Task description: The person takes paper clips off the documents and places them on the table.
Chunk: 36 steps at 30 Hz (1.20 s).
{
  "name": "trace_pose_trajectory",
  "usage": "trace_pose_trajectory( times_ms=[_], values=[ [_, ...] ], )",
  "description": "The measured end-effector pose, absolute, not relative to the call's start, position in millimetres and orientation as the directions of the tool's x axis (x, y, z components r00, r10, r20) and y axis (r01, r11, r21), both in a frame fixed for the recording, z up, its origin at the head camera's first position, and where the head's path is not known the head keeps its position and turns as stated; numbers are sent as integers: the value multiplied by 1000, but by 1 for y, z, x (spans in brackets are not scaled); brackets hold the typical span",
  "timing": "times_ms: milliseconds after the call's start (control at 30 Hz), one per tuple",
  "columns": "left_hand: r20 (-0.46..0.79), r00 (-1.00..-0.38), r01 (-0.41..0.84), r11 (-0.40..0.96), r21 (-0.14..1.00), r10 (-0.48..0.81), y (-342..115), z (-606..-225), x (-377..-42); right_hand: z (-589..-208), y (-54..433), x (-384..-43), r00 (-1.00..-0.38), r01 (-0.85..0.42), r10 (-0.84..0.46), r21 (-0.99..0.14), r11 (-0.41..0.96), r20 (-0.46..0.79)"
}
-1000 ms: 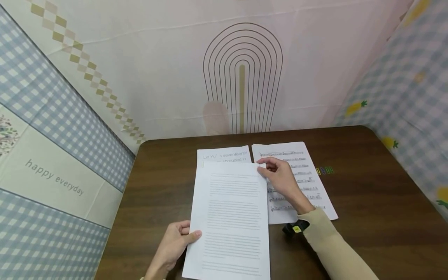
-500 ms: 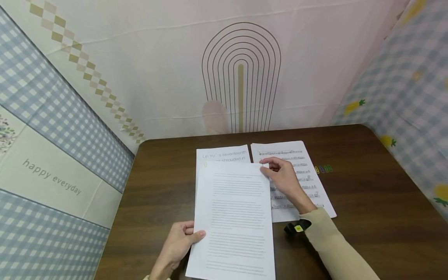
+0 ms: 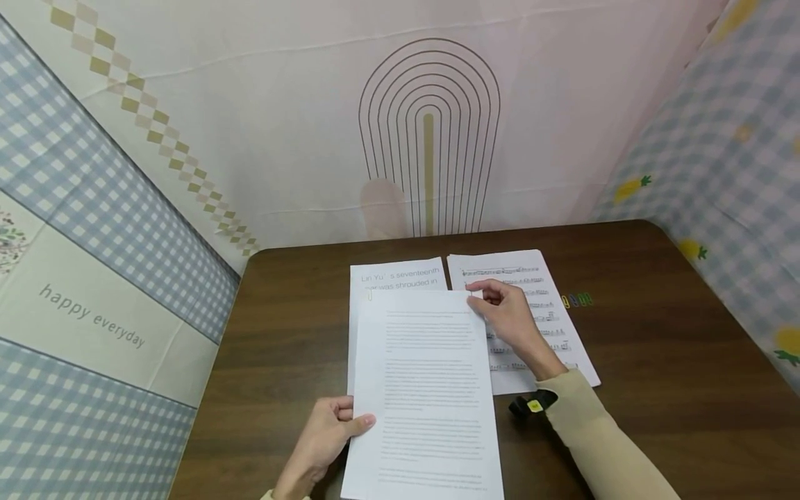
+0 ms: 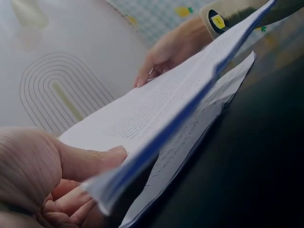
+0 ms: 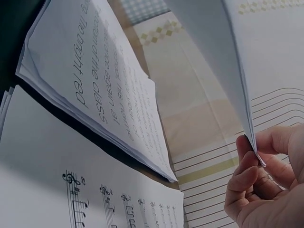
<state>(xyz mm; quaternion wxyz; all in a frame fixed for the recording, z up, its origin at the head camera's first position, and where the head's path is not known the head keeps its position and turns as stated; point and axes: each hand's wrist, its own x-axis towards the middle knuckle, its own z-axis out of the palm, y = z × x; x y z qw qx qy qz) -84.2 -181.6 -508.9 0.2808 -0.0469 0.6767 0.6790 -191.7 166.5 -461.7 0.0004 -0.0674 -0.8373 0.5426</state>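
Along the worktop's (image 3: 281,333) left edge, and its right edge outside the paper clips (image 3: 582,299), a hand could pass. The raised sheaf (image 3: 431,389), pinched by left grip (image 3: 328,432) and right grip (image 3: 505,316), bars the middle; the right sleeve (image 3: 600,437) blocks the near right. Wall cloth (image 3: 300,139) stands behind the far edge.

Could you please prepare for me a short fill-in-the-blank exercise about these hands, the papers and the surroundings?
1. Of the left hand, only the ____ lies on the printed face of the held papers.
2. In the head view, the right hand pinches their top ____ corner.
3. Of the loose paper clips, the one nearest the music sheets is ____.
4. Writing on the left wall covering reads "happy ____".

Missing words: thumb; right; yellow; everyday.
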Motion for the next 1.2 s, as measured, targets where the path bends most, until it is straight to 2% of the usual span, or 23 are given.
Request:
trace_pose_trajectory(
  times_ms=[300, 1200],
  values=[
    [-443, -849, -432, 102, 896, 290, -178, -509, -86, -464, 168, -192, -989, 123, 127, -912, 391, -79],
    [-449, -836, -442, 96, 892, 317, -174, -511, -87, -466, 183, -193, -976, 131, 212, -915, 382, -51]
  ],
)
